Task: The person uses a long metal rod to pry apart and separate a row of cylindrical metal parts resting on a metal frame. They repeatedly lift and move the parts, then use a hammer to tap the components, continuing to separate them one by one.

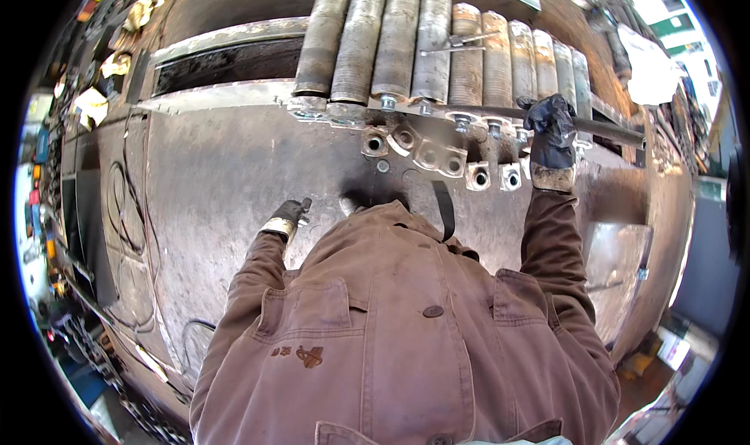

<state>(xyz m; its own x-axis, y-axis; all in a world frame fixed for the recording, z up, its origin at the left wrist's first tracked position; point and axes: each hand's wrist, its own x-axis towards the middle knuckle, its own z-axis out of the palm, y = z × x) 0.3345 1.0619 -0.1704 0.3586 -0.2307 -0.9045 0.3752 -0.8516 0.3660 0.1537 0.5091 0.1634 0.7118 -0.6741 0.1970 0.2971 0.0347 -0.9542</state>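
My right hand (553, 136), in a black glove with a light cuff, is closed round a long dark metal bar (613, 131). The bar lies crosswise past the near ends of a row of worn steel cylinders (394, 42). Bolts (462, 123) stick out below several of them. Nearer to me lies a line of small metal blocks with holes (428, 154). My left hand (291, 213), gloved with a pale cuff, is low at the left over the steel plate (211, 164). Its fingers look curled, with small grey shapes at their tips; what they hold, if anything, is unclear.
Two thin metal rods or tools (461, 45) lie across the cylinders. A long slotted channel (226, 66) runs off to the left. A round washer-like piece (383, 165) sits on the plate. Cables (125, 203) and a chain (86, 351) are at the left; a white sheet (648, 66) is far right.
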